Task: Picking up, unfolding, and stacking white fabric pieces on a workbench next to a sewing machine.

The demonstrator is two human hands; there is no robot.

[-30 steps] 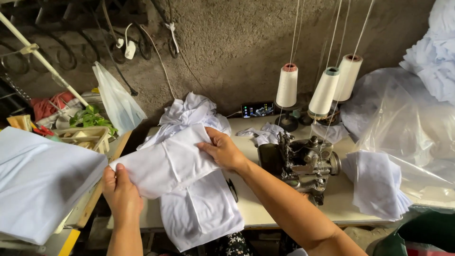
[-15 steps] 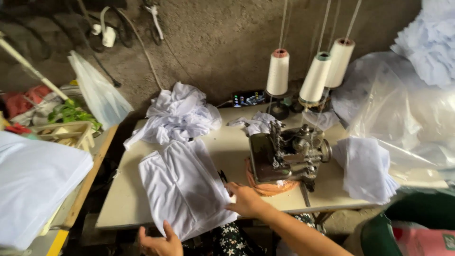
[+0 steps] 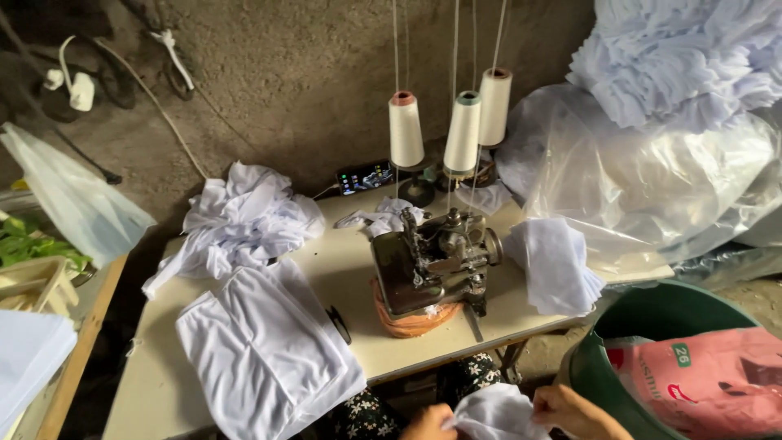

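Both my hands are low at the bottom edge, below the table front. My left hand (image 3: 427,424) and my right hand (image 3: 575,411) grip a small crumpled white cloth piece (image 3: 495,412) between them. Above them, on the pale table (image 3: 342,277), stands a dark overlock sewing machine (image 3: 432,261). A flat white garment (image 3: 269,350) lies spread over the table's left front, hanging past the edge. A heap of white cloth (image 3: 244,216) sits behind it. A folded stack of white pieces (image 3: 554,265) lies right of the machine.
Three thread cones (image 3: 463,130) stand behind the machine, beside a phone (image 3: 366,175). A green tub (image 3: 652,326) holding a pink bag (image 3: 717,379) is at the right. Big clear plastic sacks of white fabric (image 3: 652,179) fill the back right. A wooden bench (image 3: 81,342) is left.
My hands left the white garment on the table and dropped below its front edge, where they now hold a small white cloth piece. The view has swung right and down.
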